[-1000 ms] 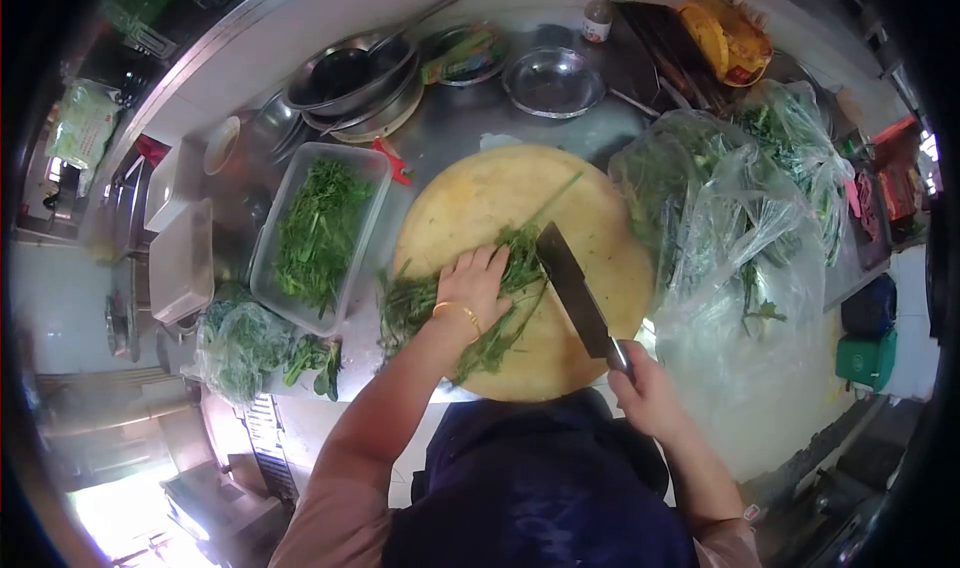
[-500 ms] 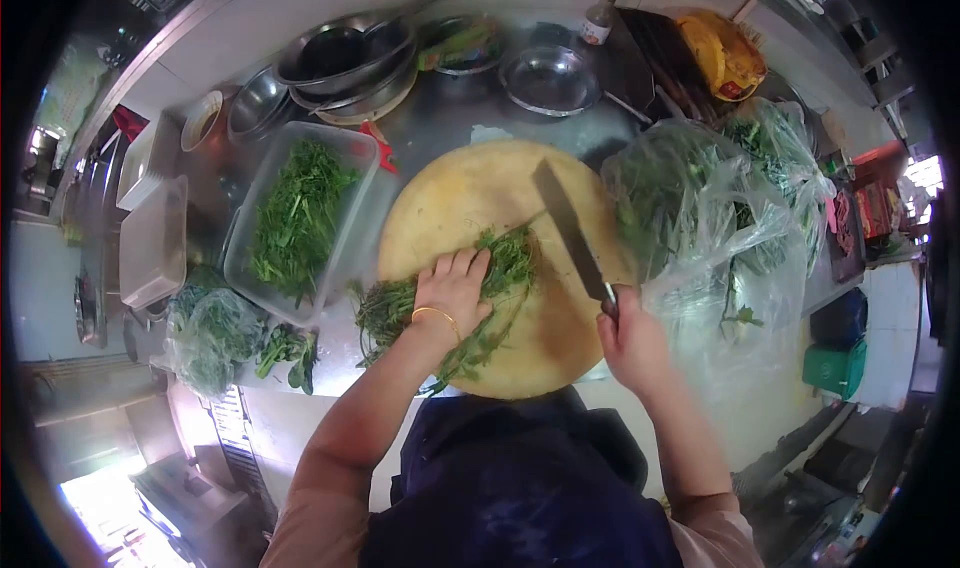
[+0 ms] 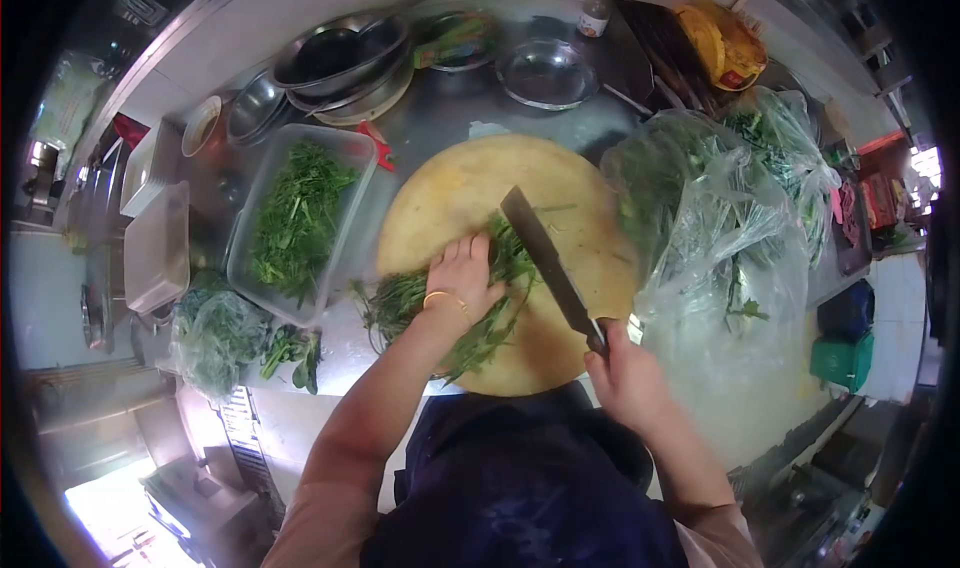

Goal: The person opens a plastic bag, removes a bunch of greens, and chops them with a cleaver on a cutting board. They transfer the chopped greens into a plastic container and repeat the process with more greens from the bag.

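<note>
Closed around the handle of the cleaver, the right hand sits just off the near right rim of the round chopping board, its forearm reaching up from below. Over the board, the blade slants away from that fist toward the far side, its tip beside the right end of the greens. Left hand lies palm down on the bunch, forearm crossing the board's near left rim; how firmly its fingers close on the stems cannot be told. From under that palm, greens spread past the board's left edge and toward its near rim.
</note>
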{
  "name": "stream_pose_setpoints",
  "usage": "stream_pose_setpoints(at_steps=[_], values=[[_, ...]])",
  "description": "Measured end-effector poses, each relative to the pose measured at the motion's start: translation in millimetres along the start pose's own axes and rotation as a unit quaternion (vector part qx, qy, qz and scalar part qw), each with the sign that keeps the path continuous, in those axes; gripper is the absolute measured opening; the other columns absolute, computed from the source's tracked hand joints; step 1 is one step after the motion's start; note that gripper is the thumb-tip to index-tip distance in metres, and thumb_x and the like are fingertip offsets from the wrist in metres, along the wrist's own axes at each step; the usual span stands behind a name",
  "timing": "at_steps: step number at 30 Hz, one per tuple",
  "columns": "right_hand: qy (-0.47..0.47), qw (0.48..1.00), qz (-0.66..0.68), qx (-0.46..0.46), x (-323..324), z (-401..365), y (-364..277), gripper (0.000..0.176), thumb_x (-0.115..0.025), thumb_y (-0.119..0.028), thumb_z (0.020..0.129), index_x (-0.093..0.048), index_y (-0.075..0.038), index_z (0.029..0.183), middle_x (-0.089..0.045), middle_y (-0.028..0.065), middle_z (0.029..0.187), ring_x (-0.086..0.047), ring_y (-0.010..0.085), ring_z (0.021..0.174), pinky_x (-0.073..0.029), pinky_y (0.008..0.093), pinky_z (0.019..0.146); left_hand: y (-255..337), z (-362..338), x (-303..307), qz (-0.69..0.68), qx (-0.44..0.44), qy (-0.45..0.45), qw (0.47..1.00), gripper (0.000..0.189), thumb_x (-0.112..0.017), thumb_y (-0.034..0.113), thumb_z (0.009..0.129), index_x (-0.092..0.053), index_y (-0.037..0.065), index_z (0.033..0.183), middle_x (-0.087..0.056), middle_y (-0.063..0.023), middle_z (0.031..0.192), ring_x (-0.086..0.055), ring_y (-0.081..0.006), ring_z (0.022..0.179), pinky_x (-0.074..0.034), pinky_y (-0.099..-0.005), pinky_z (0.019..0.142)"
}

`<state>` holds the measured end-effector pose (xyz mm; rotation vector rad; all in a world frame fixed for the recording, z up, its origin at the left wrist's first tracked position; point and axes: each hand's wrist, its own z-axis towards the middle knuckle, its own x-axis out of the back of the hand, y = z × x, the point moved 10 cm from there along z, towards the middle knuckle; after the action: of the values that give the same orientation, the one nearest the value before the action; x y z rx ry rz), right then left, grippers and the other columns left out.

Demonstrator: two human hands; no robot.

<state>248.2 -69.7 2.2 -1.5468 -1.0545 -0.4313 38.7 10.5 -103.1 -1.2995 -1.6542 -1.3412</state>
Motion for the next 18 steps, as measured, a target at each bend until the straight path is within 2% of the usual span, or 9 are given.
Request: stream_pose_setpoints(at_steps=[3, 6, 7, 10, 11, 14, 17, 18], values=[[-0.025, 0.999, -0.024, 0.000, -9, -1, -1, 0.035, -0.059, -0.019, 0.090, -0.046, -0.005, 0.119, -0.066, 0.0198, 0.082, -0.065, 0.0395, 0.070, -0.051, 0.0486, 0.062, 12, -12, 32, 0.021, 0.011, 0.049, 0.999, 0.109, -0.081, 0.056, 0.063, -0.030, 0.006, 0.146, -0.037, -0.0159, 0.144, -0.037, -0.0321, 0.134, -0.032, -0.0505, 0.109], [-0.027, 0.999, -0.043, 0.013, -15, 1, -4, 0.033, -0.059, -0.019, 0.090, -0.047, -0.004, 0.116, -0.066, 0.0184, 0.083, -0.066, 0.0384, 0.070, -0.052, 0.0485, 0.062, 0, -32, 46, 0.098, 0.023, -0.012, 0.995, 0.121, -0.078, 0.068, 0.057, -0.027, 0.009, 0.149, -0.035, -0.0154, 0.145, -0.030, -0.0309, 0.140, -0.027, -0.0546, 0.111], [-0.021, 0.999, -0.043, 0.021, -16, 4, -3, 0.032, -0.059, -0.019, 0.090, -0.047, -0.004, 0.115, -0.066, 0.0185, 0.083, -0.066, 0.0384, 0.069, -0.052, 0.0485, 0.061, -5, -34, 40, 0.118, 0.014, -0.027, 0.993, 0.117, -0.076, 0.070, 0.058, -0.029, 0.011, 0.148, -0.039, -0.0149, 0.141, -0.035, -0.0303, 0.136, -0.029, -0.0557, 0.108], [-0.046, 0.996, -0.078, 0.018, -34, 23, 9, 0.029, -0.057, -0.021, 0.091, -0.047, -0.003, 0.112, -0.066, 0.0193, 0.082, -0.066, 0.0385, 0.070, -0.052, 0.0491, 0.062, -2, -37, 17, 0.146, 0.013, -0.092, 0.985, 0.110, -0.080, 0.061, 0.057, -0.034, 0.012, 0.145, -0.043, -0.0161, 0.134, -0.042, -0.0313, 0.128, -0.035, -0.0502, 0.104], [-0.062, 0.994, -0.094, 0.011, -43, 32, 14, 0.028, -0.056, -0.021, 0.091, -0.047, -0.002, 0.110, -0.066, 0.0197, 0.082, -0.066, 0.0385, 0.070, -0.052, 0.0494, 0.062, 0, -37, 11, 0.148, 0.008, -0.070, 0.986, 0.104, -0.080, 0.056, 0.060, -0.036, 0.013, 0.143, -0.047, -0.0144, 0.125, -0.045, -0.0306, 0.124, -0.038, -0.0480, 0.100], [-0.084, 0.992, -0.092, -0.020, -60, 65, 8, 0.027, -0.055, -0.019, 0.092, -0.046, -0.003, 0.112, -0.066, 0.0212, 0.085, -0.064, 0.0419, 0.074, -0.050, 0.0516, 0.068, 0, -37, 1, 0.137, 0.007, -0.054, 0.989, 0.099, -0.080, 0.053, 0.062, -0.037, 0.013, 0.142, -0.048, -0.0138, 0.122, -0.046, -0.0301, 0.122, -0.039, -0.0477, 0.099], [-0.024, 0.999, 0.011, 0.024, -62, 87, 12, 0.028, -0.054, -0.020, 0.093, -0.046, -0.003, 0.113, -0.066, 0.0214, 0.086, -0.064, 0.0426, 0.076, -0.050, 0.0517, 0.069, -6, -38, -4, 0.130, 0.024, -0.080, 0.988, 0.108, -0.080, 0.059, 0.062, -0.032, 0.012, 0.147, -0.046, -0.0141, 0.132, -0.043, -0.0291, 0.127, -0.034, -0.0518, 0.106], [0.001, 0.999, 0.023, 0.027, -52, 83, 16, 0.028, -0.054, -0.021, 0.093, -0.046, -0.002, 0.112, -0.065, 0.0214, 0.082, -0.065, 0.0421, 0.074, -0.051, 0.0512, 0.068, -4, -40, 5, 0.126, 0.016, -0.042, 0.991, 0.111, -0.079, 0.061, 0.062, -0.031, 0.010, 0.148, -0.046, -0.0141, 0.134, -0.042, -0.0295, 0.129, -0.030, -0.0530, 0.108]])
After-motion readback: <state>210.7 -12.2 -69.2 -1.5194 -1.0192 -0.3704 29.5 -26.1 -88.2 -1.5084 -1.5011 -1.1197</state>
